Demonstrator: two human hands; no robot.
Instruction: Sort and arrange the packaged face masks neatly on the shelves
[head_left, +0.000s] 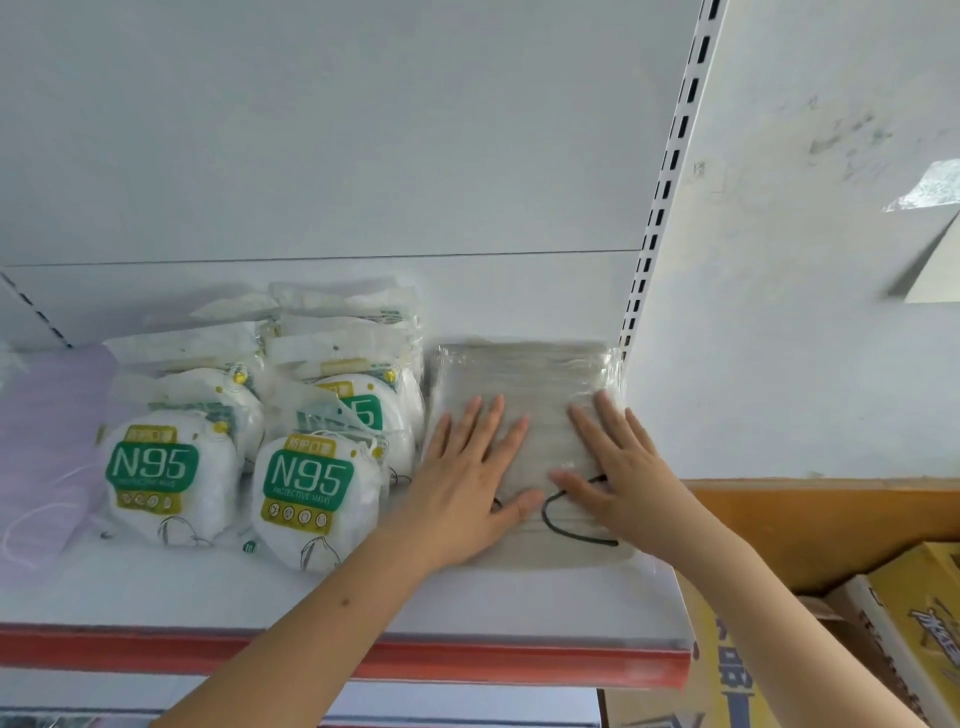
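A clear pack of grey masks (524, 374) with black ear loops lies flat at the right end of the white shelf (208, 592), against the slotted upright. My left hand (467, 488) presses on its left side with straight, spread fingers. My right hand (618, 467) lies flat on its right side, fingers straight. To the left stand two rows of white N95 mask packs (306, 483), several deep, with green labels. Further left lies a pack of pale purple masks (47, 441), partly cut off by the frame edge.
The shelf has a red front strip (467, 660). A slotted white upright (660, 208) bounds it on the right, with a white wall beyond. Yellow cardboard boxes (893, 634) and an orange-brown surface sit lower right. Another shelf shows below.
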